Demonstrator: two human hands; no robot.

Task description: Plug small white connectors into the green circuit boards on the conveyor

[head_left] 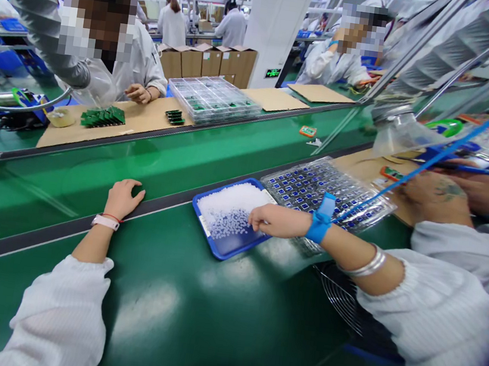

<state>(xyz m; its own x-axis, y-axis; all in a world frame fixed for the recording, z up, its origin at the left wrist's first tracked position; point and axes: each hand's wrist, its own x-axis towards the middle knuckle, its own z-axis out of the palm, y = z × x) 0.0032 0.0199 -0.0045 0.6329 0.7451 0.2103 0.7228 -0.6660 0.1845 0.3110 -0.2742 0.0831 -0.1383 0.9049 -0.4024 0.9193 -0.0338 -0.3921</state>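
Observation:
My left hand (pixel 122 198) rests on the dark edge strip of the green bench (pixel 174 306), fingers curled loosely and holding nothing I can see. My right hand (pixel 272 219), with a blue wrist strap (pixel 321 218), reaches into a blue tray (pixel 217 250) of small white parts (pixel 235 206). Its fingers are pinched over the parts; what they hold is too small to make out. Just behind the blue tray lies a clear plastic tray (pixel 329 188) with rows of small blue components.
A green conveyor belt (pixel 212 155) runs across in front of me. Across it a person sits at cardboard with green circuit boards (pixel 102 117) and a stack of clear trays (pixel 213 99). Another worker's hand (pixel 432 196) is at my right. A wire fan guard (pixel 342 292) hangs below.

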